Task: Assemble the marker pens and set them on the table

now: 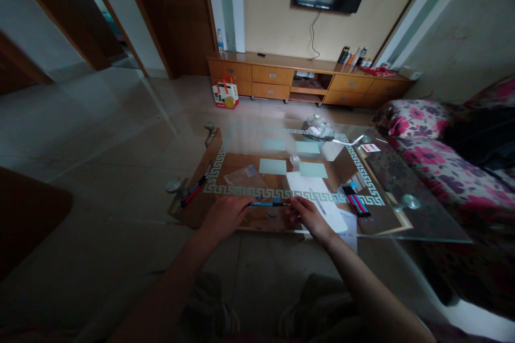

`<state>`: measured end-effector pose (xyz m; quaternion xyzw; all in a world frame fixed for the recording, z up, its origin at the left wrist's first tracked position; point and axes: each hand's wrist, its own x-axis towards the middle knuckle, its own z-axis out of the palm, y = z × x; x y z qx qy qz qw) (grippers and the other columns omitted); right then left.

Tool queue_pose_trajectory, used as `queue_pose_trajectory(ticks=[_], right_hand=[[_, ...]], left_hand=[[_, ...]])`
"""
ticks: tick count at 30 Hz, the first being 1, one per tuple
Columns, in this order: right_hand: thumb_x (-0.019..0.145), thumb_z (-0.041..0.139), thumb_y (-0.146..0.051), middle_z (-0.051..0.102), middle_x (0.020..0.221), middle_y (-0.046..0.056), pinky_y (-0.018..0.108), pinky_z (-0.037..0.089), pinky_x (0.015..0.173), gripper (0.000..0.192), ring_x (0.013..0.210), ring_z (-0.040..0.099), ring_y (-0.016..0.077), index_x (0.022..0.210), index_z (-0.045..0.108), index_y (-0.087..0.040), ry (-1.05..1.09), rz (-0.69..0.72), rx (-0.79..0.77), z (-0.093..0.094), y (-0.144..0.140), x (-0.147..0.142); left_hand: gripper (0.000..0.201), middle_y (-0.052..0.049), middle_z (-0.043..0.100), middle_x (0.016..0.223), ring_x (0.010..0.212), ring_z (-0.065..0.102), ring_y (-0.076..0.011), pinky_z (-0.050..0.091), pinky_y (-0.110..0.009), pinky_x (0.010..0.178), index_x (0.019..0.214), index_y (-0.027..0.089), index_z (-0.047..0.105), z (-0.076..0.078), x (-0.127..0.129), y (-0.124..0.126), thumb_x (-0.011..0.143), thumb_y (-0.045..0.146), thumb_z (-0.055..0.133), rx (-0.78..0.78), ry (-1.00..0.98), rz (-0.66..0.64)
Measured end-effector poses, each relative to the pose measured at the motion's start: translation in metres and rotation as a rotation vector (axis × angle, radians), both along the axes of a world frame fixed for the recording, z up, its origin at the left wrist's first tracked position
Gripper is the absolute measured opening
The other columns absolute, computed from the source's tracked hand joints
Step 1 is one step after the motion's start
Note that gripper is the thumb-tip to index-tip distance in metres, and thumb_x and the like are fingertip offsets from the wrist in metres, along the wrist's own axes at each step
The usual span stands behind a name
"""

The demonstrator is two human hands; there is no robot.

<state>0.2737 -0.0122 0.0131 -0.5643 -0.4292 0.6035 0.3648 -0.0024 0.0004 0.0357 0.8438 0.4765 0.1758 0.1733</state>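
Above the near edge of the glass table (426,225), a blue pen (261,204) with a black end lies level between my two hands. My left hand (228,215) is closed on its left end. At the black end, the fingertips of my right hand (306,215) pinch the pen. To the left rest a few red and black pens (195,191). Several red, blue and black pens (357,203) form a bundle on the right. White paper (333,215) lies just beyond my right hand, and a clear plastic sleeve (245,177) is beyond my left.
A crumpled plastic bag (317,125) sits at the table's far side. Metal table supports (410,202) show at the corners. Past the table are a wooden TV cabinet (271,74) and a paper carrier bag (225,95). A flowered sofa (426,158) stands on the right.
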Motion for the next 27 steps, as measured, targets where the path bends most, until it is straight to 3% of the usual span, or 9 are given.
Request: queue_pose_trajectory(ticks=[8, 16, 27], right_hand=[[0.078, 0.064, -0.065, 0.068, 0.074, 0.002, 0.022, 0.040, 0.049, 0.049, 0.053, 0.057, 0.0101, 0.085, 0.064, -0.017, 0.049, 0.010, -0.016, 0.000, -0.004, -0.008], [0.075, 0.068, -0.063, 0.066, 0.071, 0.002, 0.023, 0.043, 0.052, 0.048, 0.055, 0.056, 0.0107, 0.082, 0.067, -0.016, 0.036, 0.013, 0.026, -0.004, -0.004, -0.007], [0.083, 0.055, -0.072, 0.060, 0.055, 0.000, 0.024, 0.037, 0.053, 0.058, 0.050, 0.051, 0.0109, 0.067, 0.065, -0.017, -0.004, 0.098, -0.013, -0.011, -0.013, -0.020]], left_hand=[[0.022, -0.004, 0.073, 0.106, 0.095, 0.068, -0.0210, 0.050, -0.034, 0.089, 0.112, 0.028, 0.067, 0.002, 0.005, -0.003, 0.094, 0.024, 0.055, 0.067, -0.020, -0.042], [0.021, -0.004, 0.071, 0.107, 0.096, 0.066, -0.0220, 0.050, -0.035, 0.087, 0.112, 0.025, 0.064, 0.003, 0.006, -0.003, 0.094, 0.024, 0.053, 0.089, 0.021, -0.045], [0.029, -0.006, 0.066, 0.117, 0.107, 0.063, -0.0209, 0.049, -0.035, 0.096, 0.123, 0.025, 0.061, 0.003, 0.016, -0.009, 0.095, 0.020, 0.053, 0.103, -0.019, -0.152]])
